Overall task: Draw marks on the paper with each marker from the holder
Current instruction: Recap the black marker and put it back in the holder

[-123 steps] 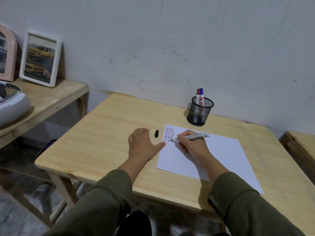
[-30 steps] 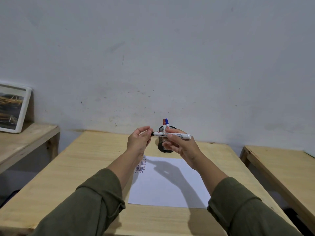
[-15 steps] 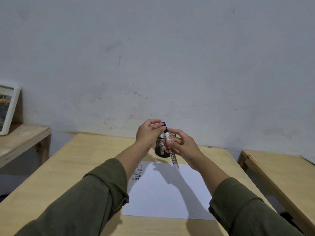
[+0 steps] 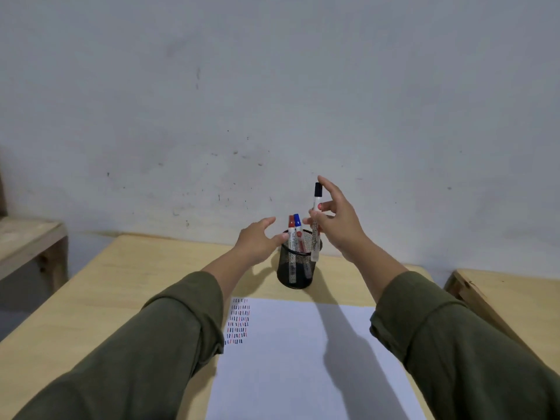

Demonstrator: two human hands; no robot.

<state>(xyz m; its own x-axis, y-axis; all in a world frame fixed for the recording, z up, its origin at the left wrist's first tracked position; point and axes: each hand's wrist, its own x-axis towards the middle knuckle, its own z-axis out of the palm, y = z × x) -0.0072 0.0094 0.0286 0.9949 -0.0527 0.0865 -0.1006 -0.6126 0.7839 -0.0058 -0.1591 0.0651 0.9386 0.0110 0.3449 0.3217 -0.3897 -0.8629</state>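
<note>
A black mesh holder (image 4: pixel 295 269) stands on the wooden table just beyond a white paper (image 4: pixel 306 359). Rows of short black, red and blue marks fill the paper's far left corner. A red-capped marker (image 4: pixel 291 234) and a blue-capped marker (image 4: pixel 298 230) stand in the holder. My right hand (image 4: pixel 336 222) pinches a capped black marker (image 4: pixel 315 234) upright, its lower end over the holder's right rim. My left hand (image 4: pixel 257 241) hovers beside the holder's left rim, fingers spread and holding nothing; its thumb looks close to the rim.
A lower wooden bench (image 4: pixel 30 244) sits to the left of the table (image 4: pixel 106 286). Another wooden surface (image 4: pixel 509 295) stands at the right. A grey wall rises right behind the holder.
The black marker was capped between both hands, then turned upright. My right hand has carried it over the holder. My left hand has let go and opened beside the holder.
</note>
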